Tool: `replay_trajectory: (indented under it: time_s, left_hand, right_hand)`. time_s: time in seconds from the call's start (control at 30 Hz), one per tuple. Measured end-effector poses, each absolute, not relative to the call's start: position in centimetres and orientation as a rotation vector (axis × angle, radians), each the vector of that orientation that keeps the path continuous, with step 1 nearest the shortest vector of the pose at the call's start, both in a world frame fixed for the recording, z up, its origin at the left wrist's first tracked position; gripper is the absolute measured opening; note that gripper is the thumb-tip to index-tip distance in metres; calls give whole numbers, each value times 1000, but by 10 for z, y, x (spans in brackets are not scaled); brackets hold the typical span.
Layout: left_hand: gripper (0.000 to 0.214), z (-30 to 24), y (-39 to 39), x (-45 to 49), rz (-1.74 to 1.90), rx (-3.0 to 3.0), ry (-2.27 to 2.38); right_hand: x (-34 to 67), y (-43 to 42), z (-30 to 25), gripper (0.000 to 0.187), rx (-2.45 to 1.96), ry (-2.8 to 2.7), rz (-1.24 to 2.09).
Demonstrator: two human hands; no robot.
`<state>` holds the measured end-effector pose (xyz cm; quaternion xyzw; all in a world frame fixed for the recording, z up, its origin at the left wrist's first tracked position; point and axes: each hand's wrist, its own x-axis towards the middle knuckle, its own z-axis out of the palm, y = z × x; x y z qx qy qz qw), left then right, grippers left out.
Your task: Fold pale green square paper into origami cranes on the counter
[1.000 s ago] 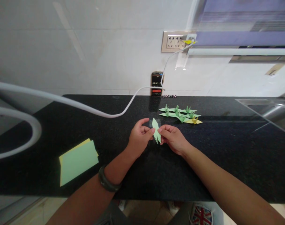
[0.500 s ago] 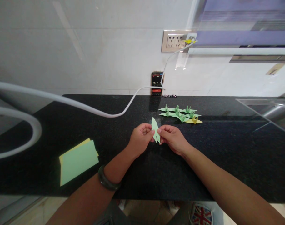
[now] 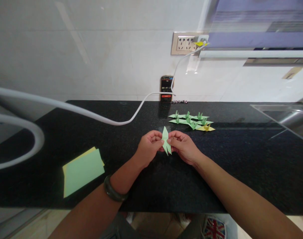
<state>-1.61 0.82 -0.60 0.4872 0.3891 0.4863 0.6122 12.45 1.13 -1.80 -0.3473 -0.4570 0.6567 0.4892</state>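
Between my two hands is a folded piece of light green origami paper [image 3: 165, 134], held a little above the black counter. It is narrow, with one point at the top and two split points at the bottom. My left hand [image 3: 151, 145] pinches its left edge between thumb and fingers. On the opposite edge my right hand [image 3: 182, 144] pinches it the same way, thumb on the front. Just beyond my hands stand several folded paper cranes in rows, green ones [image 3: 188, 119] and one yellow crane [image 3: 207, 127].
Green and yellow paper sheets [image 3: 84, 172] lie on the black counter [image 3: 131, 196] at left. A phone [image 3: 166, 88] showing a timer leans on the wall. Its white cable [image 3: 116, 123] loops across the left side to a socket [image 3: 185, 43]. A metal sink [image 3: 296, 121] is at right.
The folded green paper has turned slightly more upright and sits a touch lower between my fingers. Both hands keep their pinch and have hardly moved.
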Motion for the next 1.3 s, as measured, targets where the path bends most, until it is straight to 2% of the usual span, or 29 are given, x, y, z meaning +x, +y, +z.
replay_trajectory:
  time_s: [0.2, 0.47, 0.63, 0.97, 1.1, 1.3]
  left_hand:
    - [6, -7, 8, -18, 1114, 1160, 912]
    - [7, -7, 9, -19, 1072, 1164, 922]
    - [22, -6, 9, -18, 1034, 1106, 898]
    - [31, -7, 10, -18, 909, 1127, 1031]
    - [30, -8, 10, -18, 936, 1163, 1068]
    - [27, -9, 9, -18, 1037, 1249, 1102]
  right_hand:
    - [124, 10, -17, 9, -828, -1158, 1569]
    - [126, 12, -18, 5, -874, -1236, 1527]
    - [127, 13, -19, 7, -849, -1232, 1550]
    - [127, 15, -22, 6, -925, -1356, 1357]
    - [126, 16, -20, 8, -966, -1439, 1281]
    - [122, 15, -18, 18, -963, -1306, 1369]
